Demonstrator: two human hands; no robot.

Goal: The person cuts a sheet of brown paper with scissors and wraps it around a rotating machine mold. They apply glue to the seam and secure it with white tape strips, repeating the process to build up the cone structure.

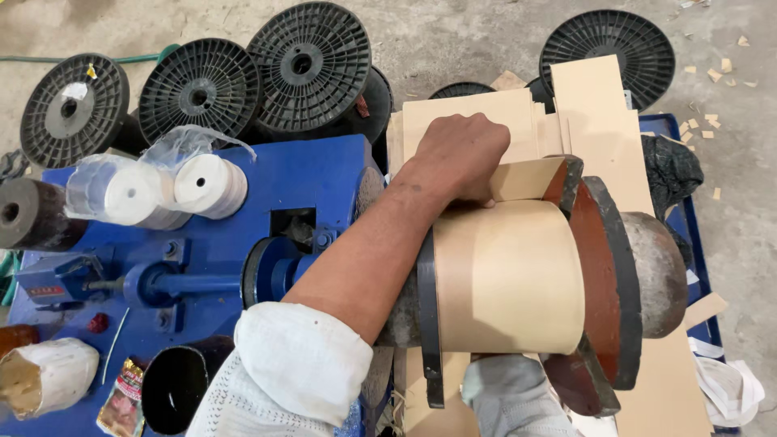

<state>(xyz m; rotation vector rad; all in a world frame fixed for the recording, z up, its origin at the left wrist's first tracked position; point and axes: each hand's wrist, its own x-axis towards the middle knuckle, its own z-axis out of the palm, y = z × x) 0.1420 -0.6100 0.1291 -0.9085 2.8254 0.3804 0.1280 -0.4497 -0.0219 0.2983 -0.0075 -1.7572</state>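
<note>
A tan paper sheet is wrapped around a round winding former with dark metal and rust-red end plates. My left hand reaches across from the lower left and rests on top of the former. Its fingers are curled down on the loose upper edge of the sheet. My right hand is not visible. A grey cloth-covered limb shows just below the former, and what it ends in is hidden.
The blue machine base carries a shaft, white tape rolls in plastic and a dark tube. Black plastic spools line the back. Stacked tan card sheets lie behind the former, with paper scraps on the concrete floor.
</note>
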